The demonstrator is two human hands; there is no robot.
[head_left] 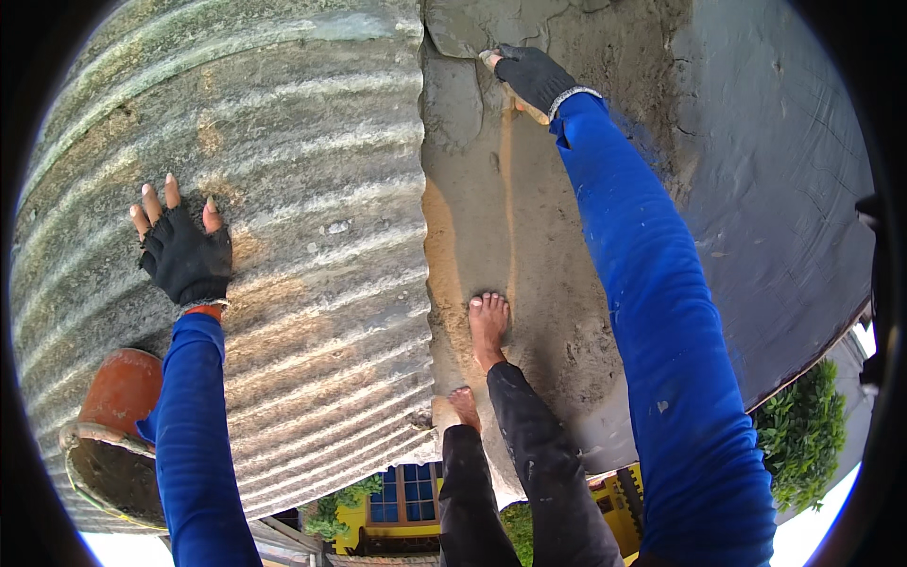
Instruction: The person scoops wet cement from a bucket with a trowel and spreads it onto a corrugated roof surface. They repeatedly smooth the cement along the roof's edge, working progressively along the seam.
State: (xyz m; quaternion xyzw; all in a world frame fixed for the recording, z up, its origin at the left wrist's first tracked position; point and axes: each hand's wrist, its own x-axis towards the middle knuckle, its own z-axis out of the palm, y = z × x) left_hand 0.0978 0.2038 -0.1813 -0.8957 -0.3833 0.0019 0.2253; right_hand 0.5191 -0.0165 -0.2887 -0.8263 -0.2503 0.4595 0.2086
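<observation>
My left hand [184, 250], in a black fingerless glove, lies flat with fingers spread on a grey corrugated roofing sheet [302, 246]. My right hand [531, 76], also gloved, reaches far forward and grips a small tool with a pale handle, pressed against wet grey cement [491, 198] on a sloped slab beside the sheet's edge. Both arms wear blue sleeves. My bare feet [487, 326] stand on the cement strip, one behind the other.
An orange bucket [113, 425] with mortar inside rests on the corrugated sheet near my left elbow. A darker smooth slab [784, 208] lies to the right. Below the roof edge, a yellow building with blue windows [402, 496] and green bushes [803, 430] show.
</observation>
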